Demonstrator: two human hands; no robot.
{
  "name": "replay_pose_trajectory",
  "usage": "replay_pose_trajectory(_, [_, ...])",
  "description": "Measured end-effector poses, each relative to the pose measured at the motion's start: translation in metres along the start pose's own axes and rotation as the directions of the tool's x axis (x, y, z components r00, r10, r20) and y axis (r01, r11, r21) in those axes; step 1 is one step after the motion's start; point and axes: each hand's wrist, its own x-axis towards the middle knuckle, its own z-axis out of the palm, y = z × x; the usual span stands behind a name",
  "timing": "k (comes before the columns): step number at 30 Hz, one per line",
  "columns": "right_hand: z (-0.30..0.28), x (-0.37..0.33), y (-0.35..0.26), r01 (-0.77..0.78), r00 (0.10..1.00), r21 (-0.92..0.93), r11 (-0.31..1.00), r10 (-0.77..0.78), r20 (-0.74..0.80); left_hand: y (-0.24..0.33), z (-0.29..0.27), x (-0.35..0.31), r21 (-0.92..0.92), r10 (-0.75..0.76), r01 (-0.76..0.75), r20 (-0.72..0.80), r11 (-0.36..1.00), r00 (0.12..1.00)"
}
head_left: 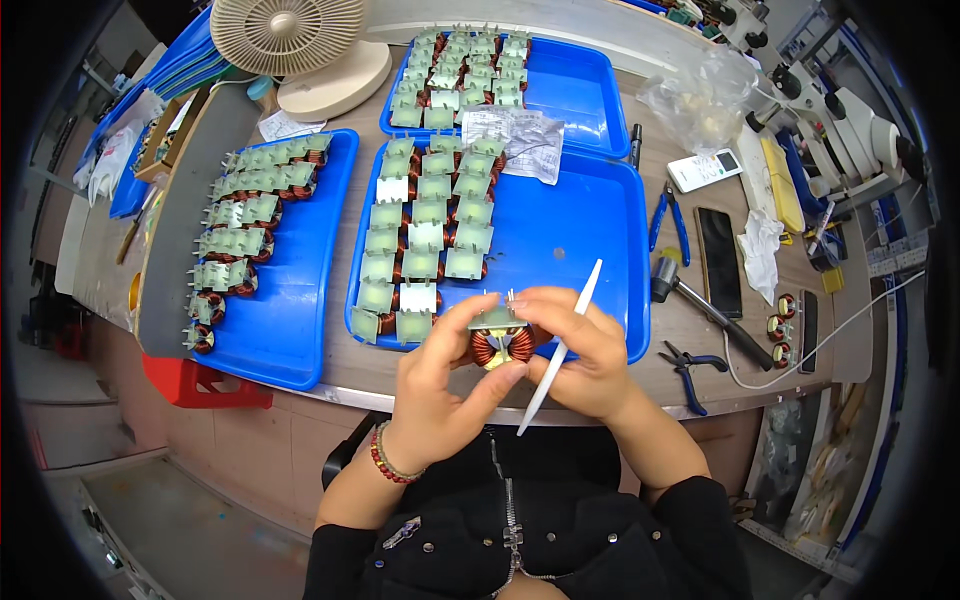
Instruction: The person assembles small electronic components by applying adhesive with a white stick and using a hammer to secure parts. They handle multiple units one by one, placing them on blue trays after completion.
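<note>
Black jacket point(560, 510) nearest; beyond, my left hand point(435, 390) and right hand point(597, 365), fingers curled nearly closed, pinch a copper coil point(488, 347), the right also clasping a white stick point(560, 347). Likely I'm adjusting the coil; next calls for steady turning. Blue tray point(590, 230) farther off.

Electronics workshop, blue trays point(575, 225), wound coils point(487, 348), pliers point(682, 361), hammer point(724, 321), microscope point(850, 125)

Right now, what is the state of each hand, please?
Left hand: closed, holding the copper coil.
Right hand: closed, holding the copper coil and white stick.
</note>
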Motion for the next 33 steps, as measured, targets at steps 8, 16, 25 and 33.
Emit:
replay_pose_trajectory(8, [-0.002,-0.009,0.003,-0.138,0.990,-0.014,0.990,0.138,0.023,-0.009,0.000,-0.003,-0.008,-0.056,0.057,0.075,0.998,0.996])
replay_pose_trajectory(16, [-0.026,-0.017,0.004,-0.240,0.967,0.070,0.968,0.233,0.099,-0.021,0.021,0.003,-0.542,-0.190,0.280,0.217,0.792,0.957])
replay_pose_trajectory(25, [-0.093,-0.029,0.014,-0.394,0.890,0.217,0.893,0.430,-0.154,-0.061,0.058,0.038,0.159,-0.241,0.212,0.194,0.964,0.951])
replay_pose_trajectory(33, [-0.087,-0.029,0.014,-0.610,0.792,0.037,0.792,0.609,0.040,-0.048,0.067,0.041,0.726,-0.283,0.099,0.136,0.680,0.950])
